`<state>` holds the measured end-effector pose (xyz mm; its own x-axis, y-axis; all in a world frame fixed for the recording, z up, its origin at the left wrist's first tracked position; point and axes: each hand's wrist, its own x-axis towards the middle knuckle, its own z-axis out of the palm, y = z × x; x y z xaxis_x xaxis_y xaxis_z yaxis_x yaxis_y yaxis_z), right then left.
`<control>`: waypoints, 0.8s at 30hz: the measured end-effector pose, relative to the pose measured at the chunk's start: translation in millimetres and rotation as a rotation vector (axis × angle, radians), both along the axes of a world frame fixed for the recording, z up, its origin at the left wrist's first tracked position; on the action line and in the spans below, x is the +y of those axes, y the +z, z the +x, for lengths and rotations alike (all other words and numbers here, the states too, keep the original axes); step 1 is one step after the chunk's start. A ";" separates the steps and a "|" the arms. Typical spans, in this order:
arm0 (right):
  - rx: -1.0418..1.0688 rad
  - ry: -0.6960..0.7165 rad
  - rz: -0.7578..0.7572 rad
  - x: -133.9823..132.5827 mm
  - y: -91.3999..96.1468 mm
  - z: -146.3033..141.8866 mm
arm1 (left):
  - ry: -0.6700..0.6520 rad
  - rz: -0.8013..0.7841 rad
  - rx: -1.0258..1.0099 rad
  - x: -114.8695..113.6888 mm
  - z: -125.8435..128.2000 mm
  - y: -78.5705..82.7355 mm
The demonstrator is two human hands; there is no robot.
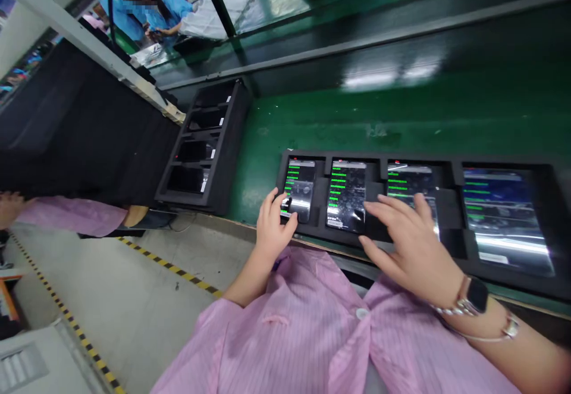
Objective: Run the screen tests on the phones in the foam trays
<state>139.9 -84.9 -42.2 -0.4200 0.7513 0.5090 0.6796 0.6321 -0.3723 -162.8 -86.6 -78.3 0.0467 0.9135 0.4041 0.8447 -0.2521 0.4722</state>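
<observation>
A black foam tray [452,209] lies along the near edge of the green bench, with several lit phones in its slots. My left hand [273,224] is at the leftmost phone [302,188], fingers apart over its lower part. Beside it sits a second phone [347,194] showing green text lines. My right hand [408,242] spreads its fingers between this one and the third phone [410,178], partly covering the latter. The rightmost phone [506,215] has no hand on it. Neither hand grips anything; whether the fingertips touch glass, I cannot tell.
Another black foam tray [223,162] on the left holds several dark-screened phones. A black curtain [84,126] hangs beyond it, with a person's pink sleeve [75,215] below. A metal rail [312,55] crosses behind the bench [307,120]. People in blue work at the far side.
</observation>
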 end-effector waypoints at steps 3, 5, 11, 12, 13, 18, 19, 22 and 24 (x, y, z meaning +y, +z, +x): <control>-0.001 0.040 -0.011 -1.7 -6.4 -13.4 | -0.016 0.025 0.018 -1.6 -1.9 -3.1; -0.011 0.038 -0.008 -4.5 -10.7 -16.5 | -0.019 0.025 0.022 -1.1 -2.2 -3.7; -0.002 0.055 -0.028 -13.7 -13.8 -9.7 | -0.019 0.021 0.032 0.9 -1.9 -2.0; 0.001 0.071 -0.026 -16.4 -13.8 -7.2 | -0.023 0.026 0.035 1.2 -2.1 -1.8; 0.010 0.089 -0.023 -19.8 -13.6 -4.2 | -0.029 0.030 0.036 1.3 -2.5 -1.5; 0.117 0.174 -0.055 -43.9 -7.8 23.9 | -0.034 0.008 0.059 -2.0 -3.1 4.9; 0.124 0.172 -0.063 -48.6 -5.6 31.6 | -0.029 0.012 0.073 -3.5 -1.6 8.1; 0.106 0.077 -0.064 -57.8 -0.5 52.6 | -0.079 0.063 0.087 -7.6 10.0 20.6; 0.061 -0.031 -0.045 -59.3 -0.8 61.2 | -0.183 0.093 0.077 -8.7 22.9 28.0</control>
